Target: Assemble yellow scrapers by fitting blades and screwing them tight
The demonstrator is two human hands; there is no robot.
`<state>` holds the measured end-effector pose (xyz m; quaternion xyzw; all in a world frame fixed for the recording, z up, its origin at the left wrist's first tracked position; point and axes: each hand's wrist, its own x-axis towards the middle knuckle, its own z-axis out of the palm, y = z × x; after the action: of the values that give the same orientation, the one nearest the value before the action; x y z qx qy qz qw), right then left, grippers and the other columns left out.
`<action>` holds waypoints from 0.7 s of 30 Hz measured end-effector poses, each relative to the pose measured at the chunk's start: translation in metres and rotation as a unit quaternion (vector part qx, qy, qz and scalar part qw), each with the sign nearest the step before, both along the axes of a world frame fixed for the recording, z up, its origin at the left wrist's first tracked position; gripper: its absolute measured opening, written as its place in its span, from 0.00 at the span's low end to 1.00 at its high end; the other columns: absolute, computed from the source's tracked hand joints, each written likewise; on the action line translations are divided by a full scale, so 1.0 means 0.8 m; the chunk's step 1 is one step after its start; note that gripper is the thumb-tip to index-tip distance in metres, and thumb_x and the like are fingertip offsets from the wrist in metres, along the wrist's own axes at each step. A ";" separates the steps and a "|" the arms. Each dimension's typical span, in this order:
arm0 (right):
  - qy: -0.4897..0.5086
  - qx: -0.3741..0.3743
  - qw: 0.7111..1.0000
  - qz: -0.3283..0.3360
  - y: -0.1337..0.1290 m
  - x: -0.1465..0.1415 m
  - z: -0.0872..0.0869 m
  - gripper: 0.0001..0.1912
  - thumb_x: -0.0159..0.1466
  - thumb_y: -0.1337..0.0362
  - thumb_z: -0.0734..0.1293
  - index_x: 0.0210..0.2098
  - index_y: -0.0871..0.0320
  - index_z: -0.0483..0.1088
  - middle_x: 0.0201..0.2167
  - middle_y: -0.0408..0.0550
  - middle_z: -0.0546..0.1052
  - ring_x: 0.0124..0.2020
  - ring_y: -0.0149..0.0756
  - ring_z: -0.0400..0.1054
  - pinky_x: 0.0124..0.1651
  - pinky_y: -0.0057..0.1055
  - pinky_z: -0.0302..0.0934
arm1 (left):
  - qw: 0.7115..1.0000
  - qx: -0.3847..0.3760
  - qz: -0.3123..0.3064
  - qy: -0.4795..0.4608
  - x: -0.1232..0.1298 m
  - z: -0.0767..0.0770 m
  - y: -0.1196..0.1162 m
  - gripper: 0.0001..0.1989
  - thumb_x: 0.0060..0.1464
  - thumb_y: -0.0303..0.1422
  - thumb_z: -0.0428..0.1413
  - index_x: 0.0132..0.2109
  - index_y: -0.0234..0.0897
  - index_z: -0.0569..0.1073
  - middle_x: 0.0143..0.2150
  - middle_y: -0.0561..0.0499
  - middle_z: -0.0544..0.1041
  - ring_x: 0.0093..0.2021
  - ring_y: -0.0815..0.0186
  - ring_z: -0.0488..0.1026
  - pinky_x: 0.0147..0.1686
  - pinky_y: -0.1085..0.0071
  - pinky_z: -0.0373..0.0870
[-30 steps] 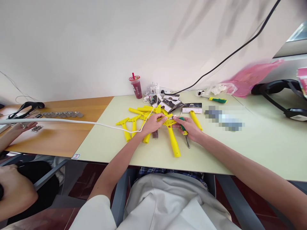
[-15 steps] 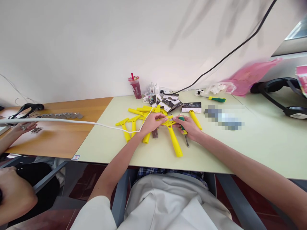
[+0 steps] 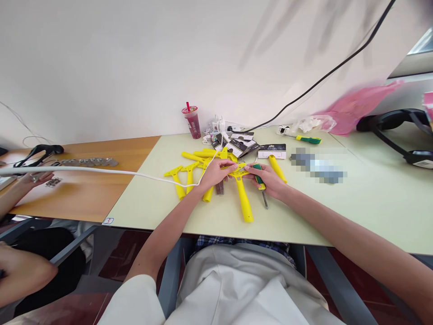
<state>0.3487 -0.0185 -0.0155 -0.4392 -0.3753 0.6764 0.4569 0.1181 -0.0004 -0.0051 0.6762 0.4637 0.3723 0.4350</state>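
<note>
Beside the wall (image 3: 128,67) stands a drink cup (image 3: 193,125) (its straw (image 3: 188,106) red), well apart from a pink bag (image 3: 361,106).

Off-white short-sleeved top (image 3: 233,284), blue plaid bottoms (image 3: 208,241).

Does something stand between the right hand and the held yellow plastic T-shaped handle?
Nothing visible does: the right hand touches this yellow plastic T-shaped handle at its head. The green-and-yellow screwdriver in that hand is alongside.

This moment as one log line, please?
left hand: gripping yellow T-shaped handle, far end | right hand: holding screwdriver, same end | behind: printed cards, drink cup
</note>
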 end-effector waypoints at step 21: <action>0.082 0.019 0.996 0.017 0.011 0.005 -0.008 0.09 0.64 0.71 0.83 0.41 0.55 0.84 0.45 0.51 0.89 0.49 0.40 0.87 0.59 0.32 0.84 | 0.998 -0.023 -0.059 -0.031 0.000 -0.007 0.003 0.31 0.65 0.58 0.67 0.62 0.39 0.88 0.50 0.44 0.89 0.33 0.64 0.81 0.38 0.67 0.82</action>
<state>0.3527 -0.0097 -0.0219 -0.3670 -0.3570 0.7104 0.4829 0.1182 0.0019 -0.0105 0.6806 0.4177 0.3557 0.4856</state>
